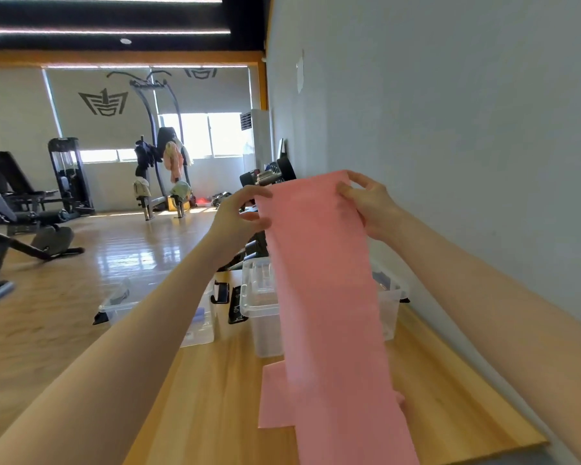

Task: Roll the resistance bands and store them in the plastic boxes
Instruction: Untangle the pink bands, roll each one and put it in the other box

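left hand (245,209) and right hand (366,201) pinch the top corners of the pink resistance band (322,280), evidently light, limp, best held at its edges.

a wooden surface (215,397) runs along a pale wall (450,112). across the glossy wood floor (131,243) stand a weight bench (17,209) and a cable machine (69,172), with clothes (173,161) hanging on a rack near the bright windows (212,134).
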